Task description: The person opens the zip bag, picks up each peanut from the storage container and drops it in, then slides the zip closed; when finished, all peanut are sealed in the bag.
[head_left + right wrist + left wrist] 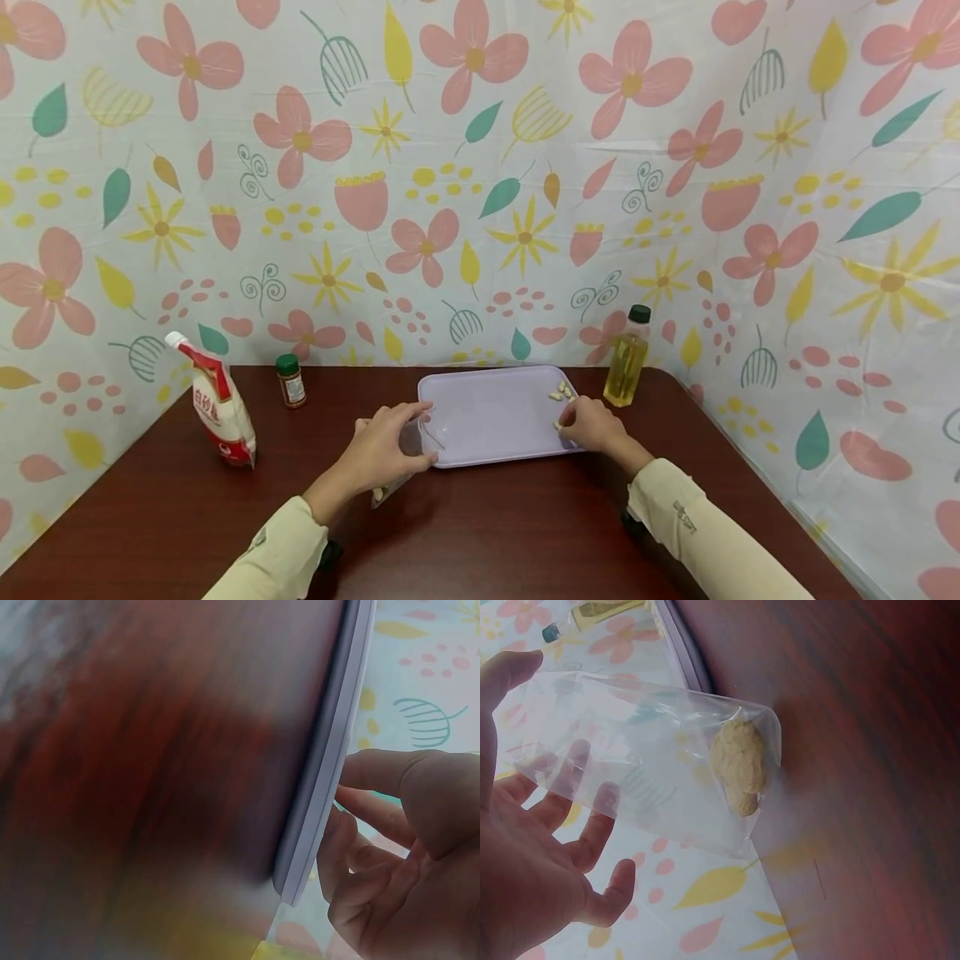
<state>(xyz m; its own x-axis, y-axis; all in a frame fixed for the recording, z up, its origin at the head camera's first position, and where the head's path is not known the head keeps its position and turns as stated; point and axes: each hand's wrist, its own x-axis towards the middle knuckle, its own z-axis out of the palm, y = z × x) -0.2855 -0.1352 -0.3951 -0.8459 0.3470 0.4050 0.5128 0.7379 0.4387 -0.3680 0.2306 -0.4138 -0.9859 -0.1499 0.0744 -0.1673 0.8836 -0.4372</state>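
Left hand [386, 450] is gripping a clear bag [652, 761] w/ one lump left, at tray [487, 433] front-left corner. Right hand [588, 423] is pinching a clove at tray's right edge; few cloves [561, 392] already lying in tray, far-right corner.

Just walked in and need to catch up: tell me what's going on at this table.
A person works at a lavender tray on a dark wooden table. The left hand holds a clear plastic bag with a yellowish lump in its corner. The right hand rests at the tray's right edge, near pale cloves lying on it. A sugar bag, spice jar and oil bottle stand around.
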